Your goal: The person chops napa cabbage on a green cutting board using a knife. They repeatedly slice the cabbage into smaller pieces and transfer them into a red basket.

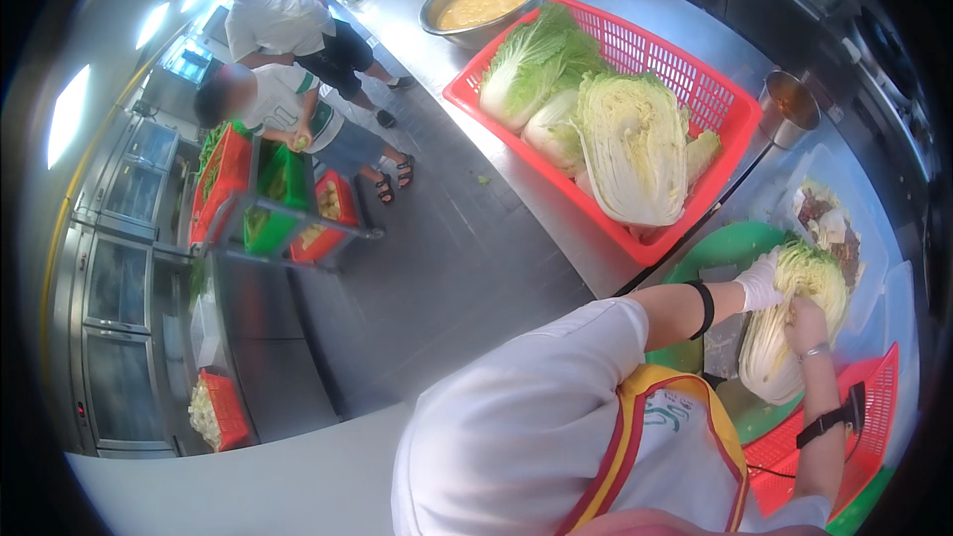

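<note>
A halved napa cabbage [770,353] lies cut face up over a round green board [733,242] at the right. My left hand [761,283], in a white glove, holds the cabbage near its leafy end. My right hand [808,324], apparently bare, is at the cabbage's middle with curled fingers; whether it grips leaves or the core cannot be made out. Below the cabbage, a wide metal blade [726,346] lies partly hidden by my arm. A red plastic basket [715,82] ahead holds several napa cabbages, with a halved one [636,152] on top.
A steel bowl of yellowish liquid [484,4] stands beyond the basket, a metal pot [789,110] beside it. A clear tub with scraps [830,227] is at the right, another red basket [882,402] near my right arm. Two people stand across the aisle near a crate cart [298,216].
</note>
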The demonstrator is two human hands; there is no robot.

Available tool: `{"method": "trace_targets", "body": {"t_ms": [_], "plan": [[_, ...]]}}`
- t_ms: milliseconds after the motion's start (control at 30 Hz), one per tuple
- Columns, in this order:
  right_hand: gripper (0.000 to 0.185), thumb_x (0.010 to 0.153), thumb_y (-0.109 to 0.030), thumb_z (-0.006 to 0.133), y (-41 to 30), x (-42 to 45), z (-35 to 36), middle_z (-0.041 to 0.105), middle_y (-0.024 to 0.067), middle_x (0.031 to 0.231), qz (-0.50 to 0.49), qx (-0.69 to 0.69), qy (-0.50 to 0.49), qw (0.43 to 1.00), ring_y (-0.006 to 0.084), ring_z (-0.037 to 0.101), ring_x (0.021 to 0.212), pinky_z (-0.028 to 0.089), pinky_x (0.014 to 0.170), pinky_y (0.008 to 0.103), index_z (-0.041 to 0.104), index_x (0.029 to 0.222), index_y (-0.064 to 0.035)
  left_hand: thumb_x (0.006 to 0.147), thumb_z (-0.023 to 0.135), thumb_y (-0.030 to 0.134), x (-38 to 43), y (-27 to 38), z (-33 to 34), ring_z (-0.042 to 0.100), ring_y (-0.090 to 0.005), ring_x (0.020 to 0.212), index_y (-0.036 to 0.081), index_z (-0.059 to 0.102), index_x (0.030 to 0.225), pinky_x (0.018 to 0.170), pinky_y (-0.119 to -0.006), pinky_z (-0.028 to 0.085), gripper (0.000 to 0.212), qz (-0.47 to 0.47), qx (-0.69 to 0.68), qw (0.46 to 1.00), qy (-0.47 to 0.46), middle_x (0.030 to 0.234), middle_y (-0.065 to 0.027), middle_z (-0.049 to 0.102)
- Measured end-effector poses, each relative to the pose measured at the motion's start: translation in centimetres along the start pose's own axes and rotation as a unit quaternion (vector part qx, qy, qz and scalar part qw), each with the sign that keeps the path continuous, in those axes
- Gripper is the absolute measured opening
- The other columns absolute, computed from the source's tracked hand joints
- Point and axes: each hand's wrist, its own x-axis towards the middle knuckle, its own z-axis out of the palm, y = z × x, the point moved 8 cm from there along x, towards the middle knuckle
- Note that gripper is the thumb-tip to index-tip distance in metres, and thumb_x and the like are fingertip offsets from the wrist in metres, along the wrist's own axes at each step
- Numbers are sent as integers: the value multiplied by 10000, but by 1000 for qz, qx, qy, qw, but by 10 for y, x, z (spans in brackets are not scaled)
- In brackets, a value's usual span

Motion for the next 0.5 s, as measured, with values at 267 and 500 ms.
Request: {"method": "trace_targets", "body": {"t_ms": [267,500], "plan": [[328,888,-215,609,82,-29,-48,626,62,938,260,550,121,784,129,629,756,521,627,235,541,1153,-34,657,715,85,-12,54,-5,379,-266,1284,10,364,1349,1086,-349,306,780,192,-105,976,-10,1349,-164,436],[200,883,-245,634,139,48,-157,591,48,848,116,657,279,691,139,560,716,446,598,286,569,987,-86,715,592,-98,10,-11,2,507,-227,1137,2,257,1377,968,-334,433,749,112,-202,973,11,1256,-148,492]]}}
